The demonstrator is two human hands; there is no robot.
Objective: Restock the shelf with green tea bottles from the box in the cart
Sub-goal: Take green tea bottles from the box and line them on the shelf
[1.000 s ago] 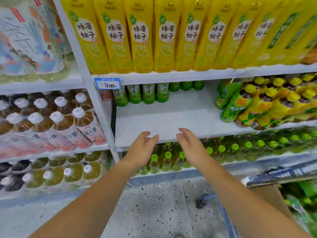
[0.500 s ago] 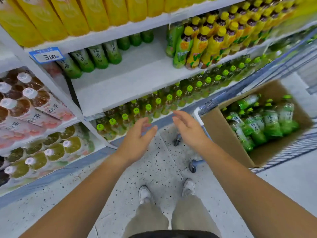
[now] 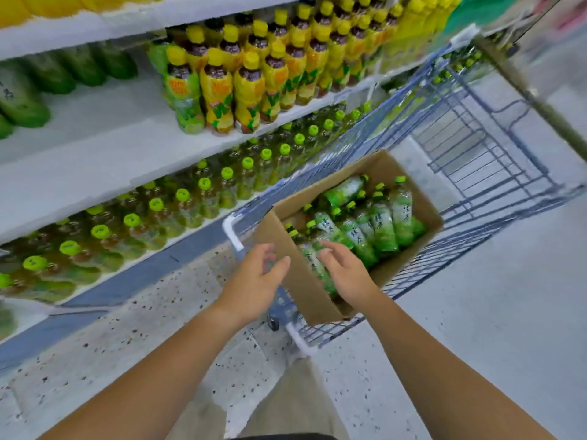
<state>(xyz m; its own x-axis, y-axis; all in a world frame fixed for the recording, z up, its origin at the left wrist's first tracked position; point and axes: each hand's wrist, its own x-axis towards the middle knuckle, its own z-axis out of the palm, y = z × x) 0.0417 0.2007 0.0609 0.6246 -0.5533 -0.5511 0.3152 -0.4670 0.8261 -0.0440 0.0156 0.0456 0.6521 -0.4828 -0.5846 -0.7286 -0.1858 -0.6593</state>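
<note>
A brown cardboard box (image 3: 425,211) sits in a blue wire cart (image 3: 476,160) and holds several green tea bottles (image 3: 384,227) lying on their sides. My right hand (image 3: 346,274) hovers over the near end of the box with fingers relaxed, just above the bottles, holding nothing. My left hand (image 3: 257,281) is outside the box by its near flap, fingers loosely spread and empty. On the white shelf (image 3: 95,147) at the left, a few green tea bottles (image 3: 28,96) stand at the back, with bare shelf in front of them.
Yellow-capped tea bottles (image 3: 241,87) fill the same shelf to the right. Bottles with lime caps (image 3: 178,211) crowd the shelf below. The cart's white corner (image 3: 232,233) is close to my left hand. Speckled floor (image 3: 158,328) lies between shelf and cart.
My view has swung from the shelf down and right to the cart. Both empty hands have moved from the shelf edge to the box, the right one now over the bottles.
</note>
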